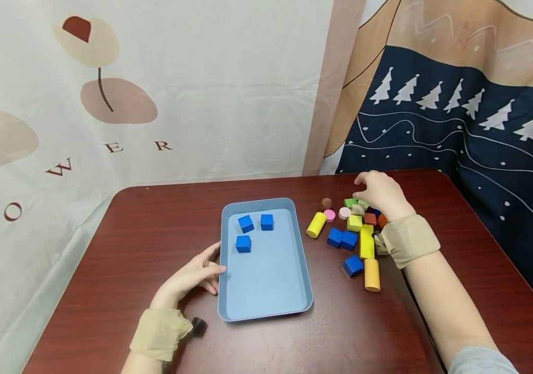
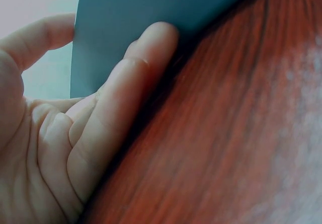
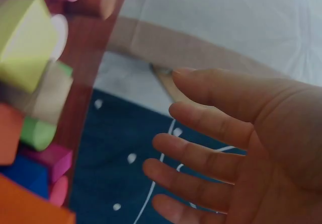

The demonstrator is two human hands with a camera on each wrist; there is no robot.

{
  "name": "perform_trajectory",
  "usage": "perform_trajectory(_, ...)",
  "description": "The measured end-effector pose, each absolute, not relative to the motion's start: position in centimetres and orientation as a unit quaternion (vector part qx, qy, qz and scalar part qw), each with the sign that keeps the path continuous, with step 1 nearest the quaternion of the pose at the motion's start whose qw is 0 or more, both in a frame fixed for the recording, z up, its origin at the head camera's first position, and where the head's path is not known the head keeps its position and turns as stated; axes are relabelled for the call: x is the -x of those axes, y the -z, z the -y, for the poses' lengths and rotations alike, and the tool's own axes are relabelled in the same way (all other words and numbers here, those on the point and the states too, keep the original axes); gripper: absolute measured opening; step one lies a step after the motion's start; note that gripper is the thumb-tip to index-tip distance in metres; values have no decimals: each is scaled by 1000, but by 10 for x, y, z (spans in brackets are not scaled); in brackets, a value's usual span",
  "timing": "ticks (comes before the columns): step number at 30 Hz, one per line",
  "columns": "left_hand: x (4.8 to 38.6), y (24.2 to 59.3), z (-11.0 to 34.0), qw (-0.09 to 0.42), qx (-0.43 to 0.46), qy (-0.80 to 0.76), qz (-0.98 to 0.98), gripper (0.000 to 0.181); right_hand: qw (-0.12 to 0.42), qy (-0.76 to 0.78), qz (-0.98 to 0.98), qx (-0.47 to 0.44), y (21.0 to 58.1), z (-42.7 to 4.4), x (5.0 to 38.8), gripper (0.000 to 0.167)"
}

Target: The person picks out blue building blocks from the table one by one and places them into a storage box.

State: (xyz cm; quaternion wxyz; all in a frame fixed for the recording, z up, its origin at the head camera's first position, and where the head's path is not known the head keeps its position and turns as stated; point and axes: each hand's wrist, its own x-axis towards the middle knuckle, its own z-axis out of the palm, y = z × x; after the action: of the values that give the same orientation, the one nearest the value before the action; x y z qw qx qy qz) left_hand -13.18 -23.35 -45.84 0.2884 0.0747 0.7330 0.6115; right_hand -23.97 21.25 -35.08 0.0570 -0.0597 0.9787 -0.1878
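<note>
A blue-grey tray [image 1: 266,280] lies on the table with three blue cubes [image 1: 243,244] inside. My left hand [image 1: 191,275] holds the tray's left side, thumb at the rim; in the left wrist view its fingers [image 2: 115,103] lie along the tray's outer wall [image 2: 121,27]. My right hand [image 1: 381,192] hovers over the far end of a block pile, and the right wrist view shows that hand [image 3: 231,153] with spread fingers and nothing in them. Near it are green blocks [image 3: 38,134], a blue block [image 3: 27,176] and an orange block [image 3: 30,204].
Right of the tray lie blue cubes [image 1: 353,265], a yellow cylinder [image 1: 316,225], an orange-yellow cylinder [image 1: 372,275], a pink disc [image 1: 329,215] and a brown cylinder [image 1: 327,203]. Patterned cloths [image 1: 229,104] hang behind the table [image 1: 163,223].
</note>
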Motion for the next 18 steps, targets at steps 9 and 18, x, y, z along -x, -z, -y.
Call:
perform_trajectory(9, 131, 459, 234, 288, -78, -617, -728, 82, 66, 166, -983, 34, 366, -231, 242, 34)
perform_trajectory(18, 131, 459, 234, 287, -80, -617, -728, 82, 57, 161, -985, 22, 374, -240, 238, 18)
